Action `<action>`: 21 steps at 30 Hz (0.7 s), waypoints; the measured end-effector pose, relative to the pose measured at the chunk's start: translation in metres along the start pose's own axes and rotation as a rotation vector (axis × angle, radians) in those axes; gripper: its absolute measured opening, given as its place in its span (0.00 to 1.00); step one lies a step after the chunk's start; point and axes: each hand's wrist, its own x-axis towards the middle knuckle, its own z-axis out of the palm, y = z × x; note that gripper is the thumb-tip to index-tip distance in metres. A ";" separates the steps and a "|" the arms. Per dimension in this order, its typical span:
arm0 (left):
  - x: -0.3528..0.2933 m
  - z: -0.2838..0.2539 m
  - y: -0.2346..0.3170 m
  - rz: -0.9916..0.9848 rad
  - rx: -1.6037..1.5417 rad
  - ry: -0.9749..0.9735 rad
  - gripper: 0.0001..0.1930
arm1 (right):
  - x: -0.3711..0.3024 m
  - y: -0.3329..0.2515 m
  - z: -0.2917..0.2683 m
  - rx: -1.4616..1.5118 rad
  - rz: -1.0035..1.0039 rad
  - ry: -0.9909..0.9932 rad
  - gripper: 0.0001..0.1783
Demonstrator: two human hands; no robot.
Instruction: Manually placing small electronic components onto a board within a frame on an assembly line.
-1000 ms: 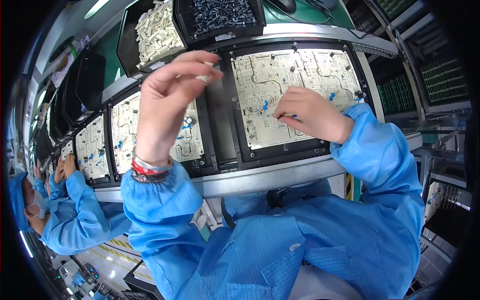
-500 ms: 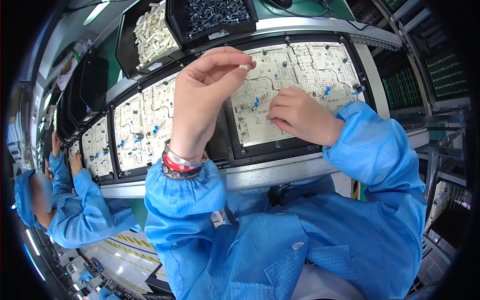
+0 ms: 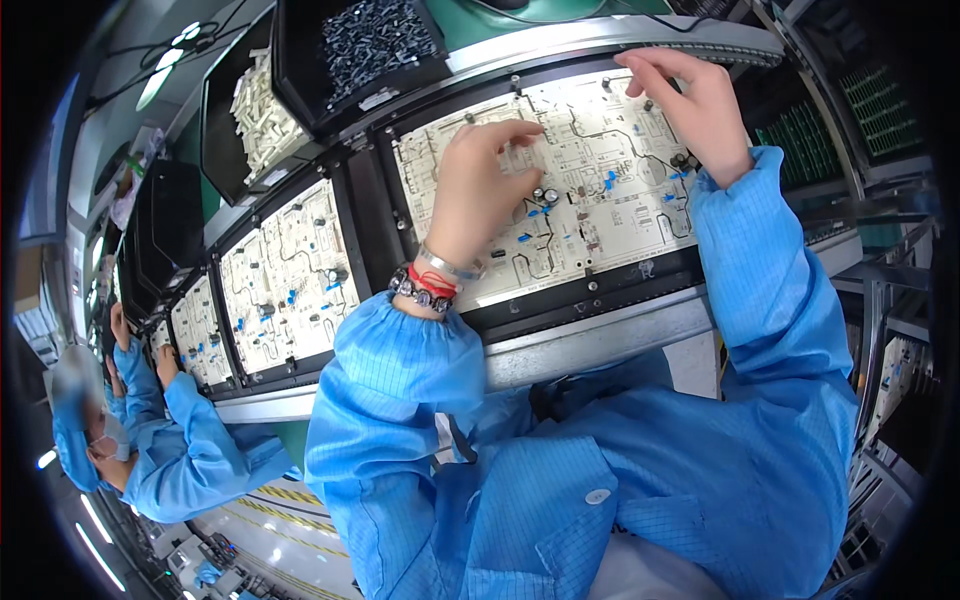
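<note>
My left hand (image 3: 478, 190) is over the left half of a pale circuit board (image 3: 470, 285), with thumb and forefinger well apart and nothing seen between them. Two round capacitors (image 3: 545, 196) stand on the board by its thumb tip. Blue parts (image 3: 610, 181) and small dark parts are dotted over the board, which sits in a black frame (image 3: 590, 287). Above the board's far right part, my right hand (image 3: 700, 110) has its fingers bent and drawn together. Whatever they may hold is too small to make out.
Beyond the frame stand a black bin of white parts (image 3: 265, 120) and a black bin of dark small parts (image 3: 380, 50). More boards (image 3: 285, 275) continue leftward, where a co-worker (image 3: 190, 440) in blue works. A metal rail (image 3: 600, 340) edges the near side.
My left hand has come down and right, its pinch on a small white piece now opened. My right hand has risen to the board's far right. The bins appear farther left in view.
</note>
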 end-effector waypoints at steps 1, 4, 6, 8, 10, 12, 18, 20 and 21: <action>-0.001 0.000 -0.003 -0.011 0.012 -0.032 0.18 | 0.001 -0.001 0.001 0.035 -0.006 0.019 0.12; 0.002 0.000 0.002 -0.010 0.059 -0.066 0.19 | -0.001 -0.002 -0.005 0.054 -0.020 0.007 0.12; 0.003 0.000 0.004 -0.014 0.054 -0.086 0.20 | -0.002 0.001 -0.006 0.075 -0.041 0.022 0.12; 0.004 -0.003 0.007 -0.010 0.093 -0.102 0.21 | -0.002 -0.001 -0.006 0.072 -0.019 0.022 0.11; 0.005 -0.007 0.008 -0.002 0.112 -0.121 0.21 | -0.002 -0.001 -0.005 0.065 -0.026 0.024 0.11; 0.006 -0.007 0.009 0.007 0.130 -0.135 0.21 | -0.002 -0.001 -0.005 0.054 -0.037 0.025 0.11; 0.006 -0.009 0.008 0.040 0.190 -0.127 0.20 | -0.003 0.006 -0.001 0.078 -0.038 0.028 0.11; 0.006 -0.009 0.007 0.054 0.195 -0.138 0.20 | -0.003 0.007 0.000 0.077 -0.028 0.006 0.11; 0.006 -0.008 0.008 0.054 0.201 -0.129 0.20 | -0.003 0.006 0.000 0.082 -0.031 0.002 0.11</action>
